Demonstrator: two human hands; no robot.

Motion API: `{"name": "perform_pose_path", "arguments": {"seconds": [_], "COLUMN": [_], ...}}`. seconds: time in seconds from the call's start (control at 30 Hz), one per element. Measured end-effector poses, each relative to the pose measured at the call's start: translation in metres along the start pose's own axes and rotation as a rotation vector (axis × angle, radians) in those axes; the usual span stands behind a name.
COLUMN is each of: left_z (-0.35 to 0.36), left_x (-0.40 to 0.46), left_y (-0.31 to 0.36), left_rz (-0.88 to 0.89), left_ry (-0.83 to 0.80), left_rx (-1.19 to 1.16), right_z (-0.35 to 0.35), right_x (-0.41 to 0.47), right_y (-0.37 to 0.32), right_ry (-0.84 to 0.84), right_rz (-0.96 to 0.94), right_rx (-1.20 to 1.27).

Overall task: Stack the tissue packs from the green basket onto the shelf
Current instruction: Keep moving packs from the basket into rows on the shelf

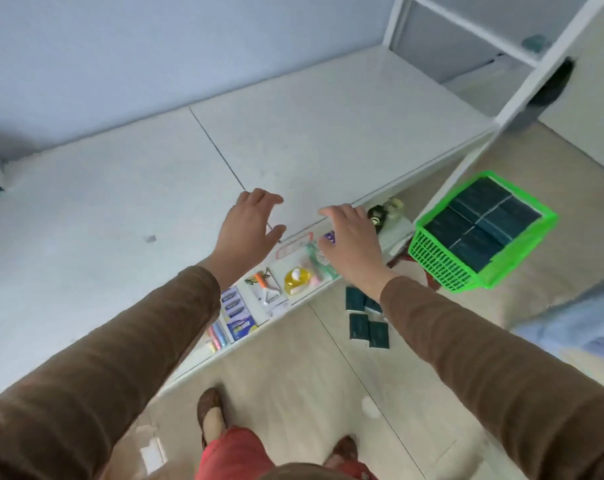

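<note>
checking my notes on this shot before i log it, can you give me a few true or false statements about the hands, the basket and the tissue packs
1. Both hands hold a tissue pack. False: the left hand and right hand are open and hold nothing.
2. The green basket has dark tissue packs in it. True.
3. Some loose tissue packs lie on the floor below the right forearm. True.
4. The green basket stands on top of the white shelf. False: it sits off the shelf's right end, lower down.
5. The shelf top under the hands is piled with tissue packs. False: none lie there.
</note>
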State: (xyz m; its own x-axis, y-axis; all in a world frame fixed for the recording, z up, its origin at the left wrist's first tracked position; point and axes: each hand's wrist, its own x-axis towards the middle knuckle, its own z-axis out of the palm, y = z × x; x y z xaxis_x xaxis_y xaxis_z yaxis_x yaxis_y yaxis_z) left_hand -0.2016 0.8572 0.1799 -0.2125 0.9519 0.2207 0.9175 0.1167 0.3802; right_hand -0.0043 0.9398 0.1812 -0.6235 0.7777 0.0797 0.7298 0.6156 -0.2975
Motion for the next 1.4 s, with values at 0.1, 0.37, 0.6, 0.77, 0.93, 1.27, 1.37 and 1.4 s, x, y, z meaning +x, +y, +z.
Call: {"name": "perform_pose_path", "arguments": {"seconds": [0.1, 0.37, 0.6, 0.77, 0.93, 1.27, 1.37, 1.4], "left_z": [0.042, 0.169, 0.280, 0.346, 0.418, 0.569, 0.594, 0.599], "left_x": [0.016, 0.094, 0.180, 0.243, 0.310, 0.442, 0.463, 0.467], "left_y": [0.068, 0.178, 0.240, 0.287, 0.341, 0.399, 0.387, 0.382], "left_rz": [0.011, 0.012, -0.006, -0.009, -0.059, -0.083, 0.050, 0.093], "left_ry": [-0.018, -0.176, -0.372, -0.464, -0.538, -0.566, -0.577, -0.610], "left_rx": [-0.037, -0.131, -0.147, -0.136, -0.119, 0.142, 0.342, 0.380], "right_z": [-0.016, -0.016, -0.002, 0.003, 0.016, 0.084, 0.109, 0.116], "right_x": [-0.022, -0.019, 0.004, 0.020, 0.035, 0.085, 0.090, 0.091], "right_y": [0.077, 0.254, 0.396, 0.495, 0.599, 0.743, 0.755, 0.756], "right_ry": [-0.016, -0.121, -0.217, -0.235, -0.256, -0.288, -0.324, -0.331], "right_rz": [0.044, 0.228, 0.419, 0.600, 0.849, 1.308, 1.401, 1.420], "right_rx": [-0.004, 0.017, 0.127, 0.293, 0.561, 0.864, 1.018, 1.054]}}
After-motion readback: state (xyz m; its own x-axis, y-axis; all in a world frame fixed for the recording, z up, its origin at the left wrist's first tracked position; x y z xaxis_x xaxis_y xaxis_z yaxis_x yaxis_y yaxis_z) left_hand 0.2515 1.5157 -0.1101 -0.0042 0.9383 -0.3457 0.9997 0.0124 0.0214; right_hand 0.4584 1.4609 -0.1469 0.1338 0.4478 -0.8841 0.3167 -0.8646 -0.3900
